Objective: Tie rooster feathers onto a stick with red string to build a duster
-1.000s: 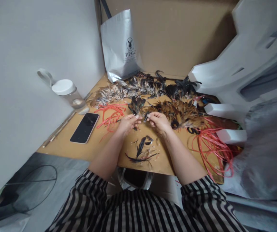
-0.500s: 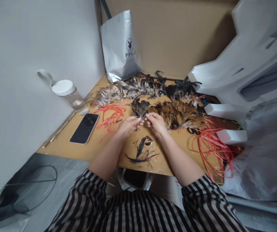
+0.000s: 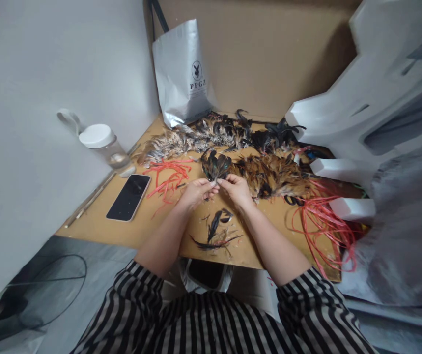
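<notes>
Hands (image 3: 237, 189) have drawn together (at the dark feather bunch (image 3: 216, 166))

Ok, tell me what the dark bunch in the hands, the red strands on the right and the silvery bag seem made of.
The dark bunch looks like feathers, glossy, with vanes fanning from the pinched base. The red strands are probably thin plastic, judging by their shine and loose curls. The silvery bag may be foil or coated plastic: smooth, softly shiny, creased near the bottom.
</notes>
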`<state>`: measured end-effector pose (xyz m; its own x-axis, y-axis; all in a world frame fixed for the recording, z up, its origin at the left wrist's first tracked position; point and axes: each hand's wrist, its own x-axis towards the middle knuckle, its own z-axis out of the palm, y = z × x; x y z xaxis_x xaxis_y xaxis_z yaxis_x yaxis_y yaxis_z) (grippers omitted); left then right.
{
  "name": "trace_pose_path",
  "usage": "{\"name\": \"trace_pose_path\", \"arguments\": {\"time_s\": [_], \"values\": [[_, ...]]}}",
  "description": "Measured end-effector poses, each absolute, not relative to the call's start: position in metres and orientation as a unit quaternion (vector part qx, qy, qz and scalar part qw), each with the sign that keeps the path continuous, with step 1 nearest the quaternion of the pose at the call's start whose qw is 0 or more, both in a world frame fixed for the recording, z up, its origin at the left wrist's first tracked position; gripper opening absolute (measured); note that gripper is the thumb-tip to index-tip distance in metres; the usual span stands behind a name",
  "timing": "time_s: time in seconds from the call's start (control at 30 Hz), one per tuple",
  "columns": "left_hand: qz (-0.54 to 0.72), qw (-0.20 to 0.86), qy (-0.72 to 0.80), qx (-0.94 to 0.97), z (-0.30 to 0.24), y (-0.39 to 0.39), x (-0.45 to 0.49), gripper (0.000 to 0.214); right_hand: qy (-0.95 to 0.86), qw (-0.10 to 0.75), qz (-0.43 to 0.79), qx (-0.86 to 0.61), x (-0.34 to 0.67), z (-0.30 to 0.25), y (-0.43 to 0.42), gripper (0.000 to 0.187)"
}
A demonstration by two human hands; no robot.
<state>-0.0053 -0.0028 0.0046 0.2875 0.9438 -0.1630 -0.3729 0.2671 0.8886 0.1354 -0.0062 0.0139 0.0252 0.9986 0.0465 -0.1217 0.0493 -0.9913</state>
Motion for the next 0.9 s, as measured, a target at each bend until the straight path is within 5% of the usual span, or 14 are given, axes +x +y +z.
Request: {"name": "trace_pose_path", "arguments": {"time_s": [0.23, 0.47, 0.9], "values": [[0.457, 0.681, 0.395, 0.414, 0.003, -0.002, -0.006, 0.022, -0.509, 0.548, 0.465, -0.474, 0.140, 0.016, -0.003, 0.027], [0.573, 0.649, 0.385, 0.320, 0.005, 0.005, -0.014, 0.017, -0.546, 0.553, 0.312, -0.547, 0.173, 0.019, 0.009, 0.026], [0.617, 0.641, 0.379, 0.255, 0.010, 0.006, -0.014, 0.010, -0.751, 0.119, -0.024, -0.649, 0.149, 0.019, -0.002, 0.029]]}}
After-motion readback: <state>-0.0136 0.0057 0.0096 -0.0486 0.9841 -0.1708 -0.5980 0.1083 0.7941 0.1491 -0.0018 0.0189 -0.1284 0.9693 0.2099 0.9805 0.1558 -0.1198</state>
